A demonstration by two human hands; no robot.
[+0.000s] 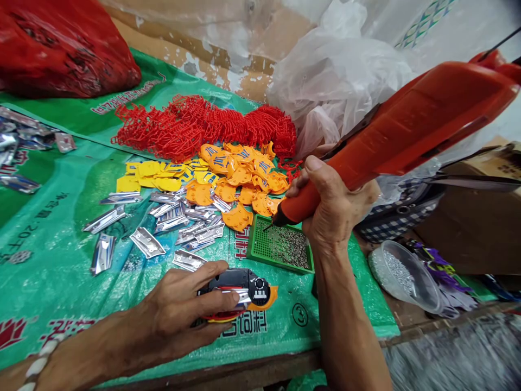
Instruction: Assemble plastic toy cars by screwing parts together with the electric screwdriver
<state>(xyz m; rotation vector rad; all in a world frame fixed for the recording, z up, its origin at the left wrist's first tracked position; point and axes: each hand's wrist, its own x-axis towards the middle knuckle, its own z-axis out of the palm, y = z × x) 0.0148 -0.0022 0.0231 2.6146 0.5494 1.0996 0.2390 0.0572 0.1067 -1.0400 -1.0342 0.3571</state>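
My left hand [191,304] is closed around a small toy car body [248,282], black with orange, red and silver parts, low over the green sheet. A red electric screwdriver [391,130] is gripped in my right hand [329,201], tilted with its tip down at the left. That tip reaches into a green tray [256,252] of small screws [291,244]; whether a screw sits on the bit is too small to tell. Silver plastic parts [147,243] lie left of the tray, and orange parts [238,218] are heaped just behind it.
Red plastic frames [163,130] and yellow pieces [148,171] lie further back. A red bag [65,49] stands at back left, clear plastic bags [337,70] behind. At right are a clear tub [402,277] and a cardboard box [468,217].
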